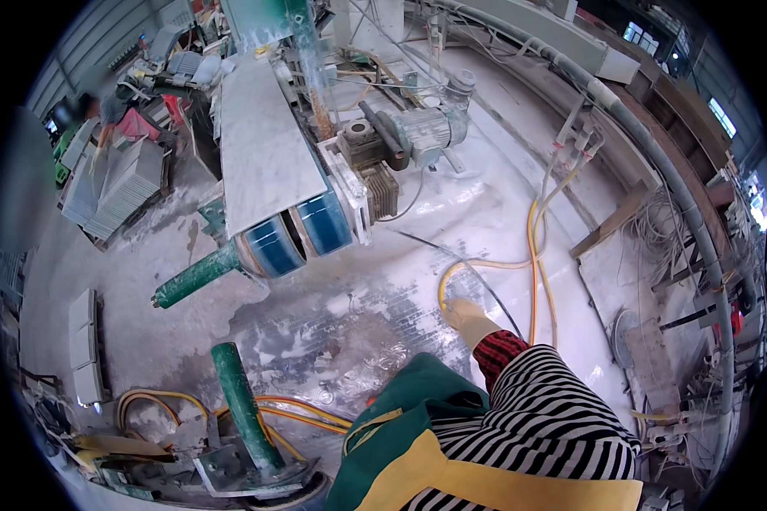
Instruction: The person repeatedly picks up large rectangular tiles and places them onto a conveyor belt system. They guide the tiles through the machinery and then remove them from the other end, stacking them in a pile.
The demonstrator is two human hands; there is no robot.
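My right hand [467, 318], in a pale yellow glove, reaches out over the wet floor from a striped sleeve with a red checked cuff. Its fingers are closed on a yellow hose [445, 284], which loops up and away to the right. A thin black cable [486, 289] runs close by the glove. My left hand is out of the picture. Ahead stands a belt machine with a blue-banded roller end [273, 247], and a long pale slab [264, 136] lies on top of it.
A grey motor [426, 134] with a gearbox sits beside the belt. Green posts rise at the roller's left and at the lower left [245, 404]. More hoses [166, 396] coil there. Stacked tiles [128, 187] stand at the far left. A long pipe [656, 157] curves along the right.
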